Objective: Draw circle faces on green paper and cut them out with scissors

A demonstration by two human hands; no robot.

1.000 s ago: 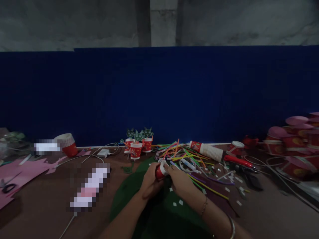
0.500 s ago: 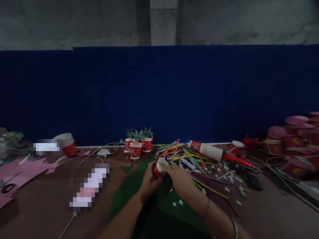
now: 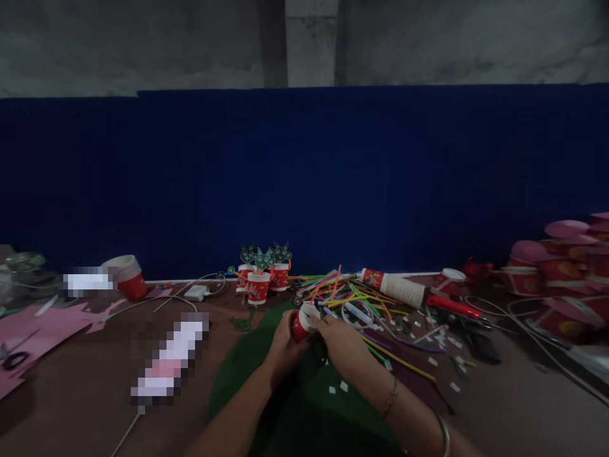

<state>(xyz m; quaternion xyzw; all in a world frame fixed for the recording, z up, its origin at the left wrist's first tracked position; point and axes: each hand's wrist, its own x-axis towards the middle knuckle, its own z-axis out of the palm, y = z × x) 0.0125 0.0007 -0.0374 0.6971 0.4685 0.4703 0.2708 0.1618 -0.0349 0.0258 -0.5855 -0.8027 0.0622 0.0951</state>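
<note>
A small red paper cup (image 3: 303, 322) with a white rim is held between both hands over a dark green sheet (image 3: 247, 374). My left hand (image 3: 281, 349) wraps round the cup's left side. My right hand (image 3: 343, 346) closes on its right side near the rim, and something dark sits under its fingers that I cannot make out. Just behind the hands lies a heap of coloured straws (image 3: 345, 293). Three decorated red cups (image 3: 261, 277) with green cut-out tops stand further back.
A stack of white and red cups (image 3: 392, 287) lies on its side at right, by a red-handled tool (image 3: 451, 306) and small white paper scraps (image 3: 432, 362). Pink paper (image 3: 42, 324) and scissors (image 3: 12, 358) lie at left. Cables (image 3: 181, 298) cross the brown table.
The cup has risen slightly and tilted between the hands, its white rim turned more upward. Both hands stay closed on it in nearly the same place.
</note>
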